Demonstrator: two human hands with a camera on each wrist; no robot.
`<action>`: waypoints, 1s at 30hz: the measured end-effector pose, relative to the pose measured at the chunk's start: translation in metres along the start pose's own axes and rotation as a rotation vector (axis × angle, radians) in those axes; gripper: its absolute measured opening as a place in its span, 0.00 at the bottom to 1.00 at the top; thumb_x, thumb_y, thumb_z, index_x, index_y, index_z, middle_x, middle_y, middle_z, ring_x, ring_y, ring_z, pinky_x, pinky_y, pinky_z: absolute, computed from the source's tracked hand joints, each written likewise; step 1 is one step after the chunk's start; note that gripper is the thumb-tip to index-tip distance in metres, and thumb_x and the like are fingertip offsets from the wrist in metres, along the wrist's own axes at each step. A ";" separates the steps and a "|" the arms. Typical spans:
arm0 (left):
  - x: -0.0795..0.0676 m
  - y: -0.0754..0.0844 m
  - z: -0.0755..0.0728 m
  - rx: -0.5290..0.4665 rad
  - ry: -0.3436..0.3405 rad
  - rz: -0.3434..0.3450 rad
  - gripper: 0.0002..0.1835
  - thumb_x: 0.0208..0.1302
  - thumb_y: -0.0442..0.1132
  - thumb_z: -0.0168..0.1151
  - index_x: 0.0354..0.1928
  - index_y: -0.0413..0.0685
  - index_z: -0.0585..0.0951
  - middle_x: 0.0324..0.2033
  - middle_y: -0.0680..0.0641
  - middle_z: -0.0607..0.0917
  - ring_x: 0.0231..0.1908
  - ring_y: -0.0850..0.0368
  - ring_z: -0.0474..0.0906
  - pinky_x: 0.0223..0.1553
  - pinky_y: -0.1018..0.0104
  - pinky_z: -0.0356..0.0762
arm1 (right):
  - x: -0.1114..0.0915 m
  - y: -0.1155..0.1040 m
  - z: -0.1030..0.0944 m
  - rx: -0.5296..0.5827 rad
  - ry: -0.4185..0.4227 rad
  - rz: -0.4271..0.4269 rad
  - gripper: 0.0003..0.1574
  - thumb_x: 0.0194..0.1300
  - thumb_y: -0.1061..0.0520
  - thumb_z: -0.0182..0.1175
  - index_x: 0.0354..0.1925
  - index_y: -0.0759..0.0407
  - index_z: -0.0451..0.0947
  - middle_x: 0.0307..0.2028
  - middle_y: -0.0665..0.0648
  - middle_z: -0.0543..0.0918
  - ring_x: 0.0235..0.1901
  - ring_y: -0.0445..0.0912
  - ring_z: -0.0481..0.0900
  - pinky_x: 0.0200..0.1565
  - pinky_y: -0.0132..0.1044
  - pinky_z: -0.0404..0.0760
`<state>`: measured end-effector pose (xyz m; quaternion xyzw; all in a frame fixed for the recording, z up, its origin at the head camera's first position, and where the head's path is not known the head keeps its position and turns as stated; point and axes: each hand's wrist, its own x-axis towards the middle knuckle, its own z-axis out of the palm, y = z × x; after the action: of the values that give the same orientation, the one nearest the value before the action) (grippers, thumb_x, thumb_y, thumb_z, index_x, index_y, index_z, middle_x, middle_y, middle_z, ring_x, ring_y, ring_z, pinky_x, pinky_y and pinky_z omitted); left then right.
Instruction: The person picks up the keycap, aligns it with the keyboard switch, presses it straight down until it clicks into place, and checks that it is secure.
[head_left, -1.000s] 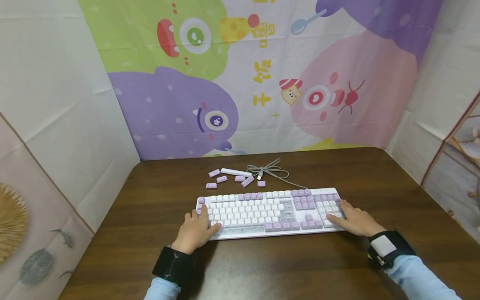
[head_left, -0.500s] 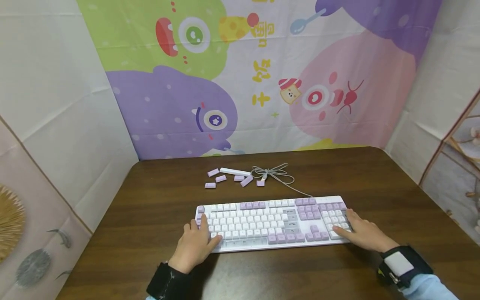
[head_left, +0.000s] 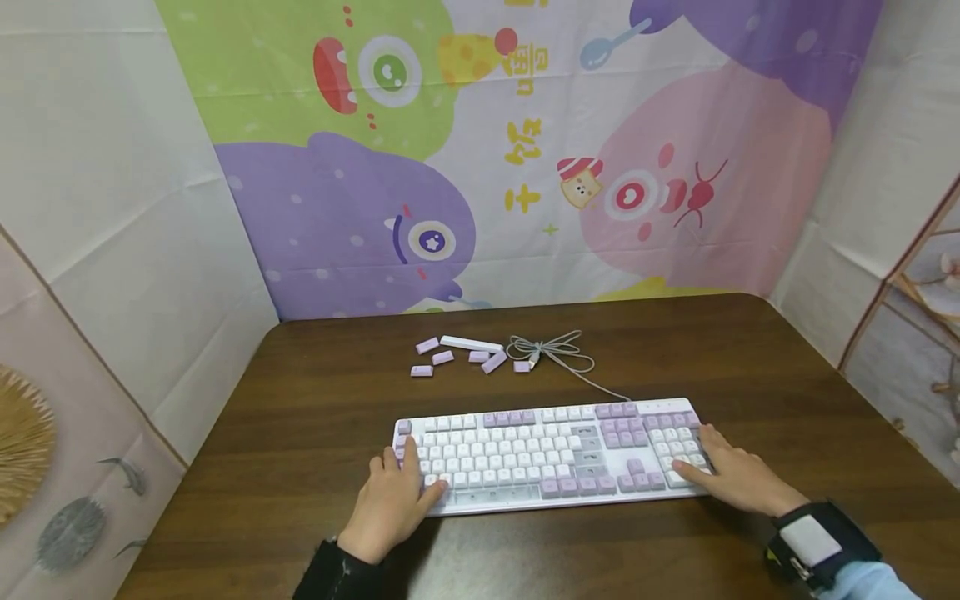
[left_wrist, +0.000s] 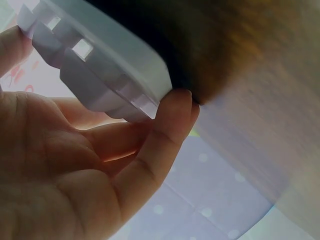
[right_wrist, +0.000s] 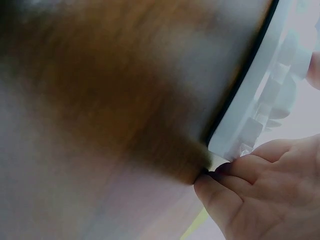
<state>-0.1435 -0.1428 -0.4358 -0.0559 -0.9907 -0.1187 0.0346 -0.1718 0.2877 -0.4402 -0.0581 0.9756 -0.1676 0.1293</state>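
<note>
A white and lilac keyboard (head_left: pixel 487 460) lies flat on the brown table. Grey bare spots show where its long bottom key and several keys right of the letters would sit. My left hand (head_left: pixel 386 500) grips its left end, thumb over the front corner keys. In the left wrist view, fingers (left_wrist: pixel 150 160) bend against the keyboard's side (left_wrist: pixel 120 60). At the other end my right hand (head_left: pixel 742 477) holds the right edge, thumb on the number pad. The right wrist view has those fingertips (right_wrist: pixel 215 195) at the keyboard's corner (right_wrist: pixel 225 140).
Behind the keyboard lie several loose lilac keycaps (head_left: pixel 422 371) and one long white keycap (head_left: pixel 471 343). A bundled grey USB cable (head_left: pixel 558 350) beside them runs to the keyboard's rear edge. A cartoon-printed cloth (head_left: pixel 525 250) hangs behind the table (head_left: pixel 315 417).
The keyboard has slid toward me and slightly right, with both hands moving along at its ends. Its cable bundle has been dragged a little right and nearer. The loose keycaps stay put.
</note>
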 end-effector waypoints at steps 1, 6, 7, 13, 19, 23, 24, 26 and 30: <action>0.000 0.000 0.000 0.000 -0.006 -0.003 0.41 0.57 0.55 0.60 0.61 0.27 0.65 0.52 0.19 0.70 0.48 0.29 0.70 0.41 0.44 0.76 | 0.000 0.000 0.000 -0.001 -0.001 0.002 0.63 0.61 0.30 0.47 0.62 0.86 0.47 0.63 0.84 0.50 0.63 0.75 0.52 0.57 0.67 0.59; -0.001 0.000 0.000 0.002 -0.021 -0.012 0.41 0.57 0.56 0.59 0.61 0.27 0.64 0.53 0.19 0.70 0.49 0.29 0.70 0.41 0.44 0.76 | -0.002 0.000 0.001 -0.006 0.007 0.006 0.63 0.61 0.30 0.47 0.62 0.87 0.47 0.63 0.84 0.50 0.63 0.75 0.53 0.57 0.67 0.59; -0.001 0.001 0.000 0.004 -0.020 -0.011 0.42 0.57 0.56 0.59 0.61 0.27 0.64 0.53 0.19 0.70 0.49 0.29 0.70 0.41 0.44 0.76 | -0.002 0.000 0.002 -0.009 0.012 0.003 0.62 0.61 0.30 0.47 0.62 0.87 0.48 0.63 0.85 0.50 0.62 0.75 0.53 0.57 0.67 0.60; -0.004 0.002 0.001 0.020 -0.006 0.004 0.41 0.57 0.56 0.59 0.61 0.26 0.65 0.52 0.19 0.71 0.48 0.29 0.71 0.40 0.45 0.77 | -0.004 0.001 0.002 -0.008 0.024 -0.011 0.61 0.62 0.31 0.47 0.61 0.87 0.48 0.63 0.85 0.51 0.62 0.75 0.54 0.56 0.67 0.60; -0.008 0.003 0.000 0.015 0.009 0.012 0.41 0.57 0.55 0.60 0.60 0.26 0.65 0.51 0.19 0.71 0.47 0.29 0.71 0.38 0.45 0.77 | -0.007 0.003 0.004 -0.011 0.039 -0.020 0.60 0.62 0.32 0.48 0.61 0.87 0.50 0.62 0.84 0.52 0.62 0.75 0.55 0.55 0.67 0.61; -0.009 0.003 -0.001 0.012 0.011 0.008 0.41 0.57 0.55 0.60 0.60 0.26 0.65 0.51 0.19 0.71 0.47 0.29 0.71 0.39 0.45 0.76 | -0.008 0.003 0.005 -0.014 0.041 -0.019 0.60 0.62 0.31 0.48 0.61 0.87 0.50 0.62 0.84 0.52 0.62 0.75 0.55 0.55 0.68 0.60; -0.010 0.003 -0.001 0.013 0.012 0.009 0.41 0.57 0.55 0.60 0.60 0.26 0.65 0.51 0.19 0.71 0.46 0.29 0.71 0.39 0.45 0.76 | -0.008 0.003 0.005 -0.013 0.041 -0.019 0.60 0.62 0.31 0.48 0.61 0.87 0.50 0.62 0.84 0.52 0.62 0.75 0.55 0.55 0.68 0.60; -0.010 0.004 -0.001 0.015 0.015 0.009 0.41 0.57 0.55 0.60 0.60 0.26 0.66 0.51 0.19 0.71 0.46 0.30 0.71 0.40 0.45 0.76 | -0.009 0.003 0.005 -0.012 0.043 -0.018 0.60 0.62 0.31 0.48 0.61 0.87 0.50 0.63 0.84 0.52 0.62 0.75 0.55 0.55 0.68 0.60; -0.011 0.004 -0.001 0.016 0.017 0.009 0.41 0.57 0.55 0.60 0.60 0.26 0.66 0.51 0.19 0.71 0.46 0.30 0.71 0.39 0.45 0.76 | -0.010 0.004 0.006 -0.016 0.050 -0.020 0.60 0.62 0.31 0.48 0.61 0.87 0.50 0.62 0.84 0.53 0.62 0.75 0.55 0.55 0.68 0.61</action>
<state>-0.1323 -0.1404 -0.4349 -0.0591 -0.9911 -0.1112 0.0440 -0.1608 0.2908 -0.4447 -0.0648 0.9792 -0.1625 0.1026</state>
